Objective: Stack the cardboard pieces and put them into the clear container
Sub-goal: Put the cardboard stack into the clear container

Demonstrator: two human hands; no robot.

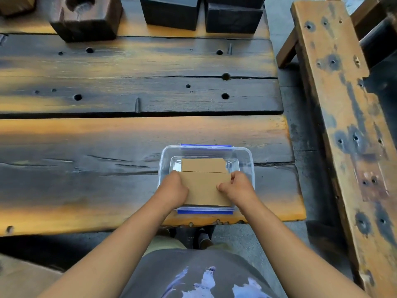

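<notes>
Both hands' fingers (223,187) pinching cardboard stack (204,188) ends, long axis left-right, over clear container (249,160)

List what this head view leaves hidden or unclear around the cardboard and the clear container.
- Number of brown cardboard pieces: edges face away; the left hand and right hand cover both ends.
- Near wall of the clear plastic container with blue clips: behind cardboard and hands.
- Whether the held piece touches the piece inside: unclear.
- Dark wooden blocks: cut off by the top edge.
</notes>
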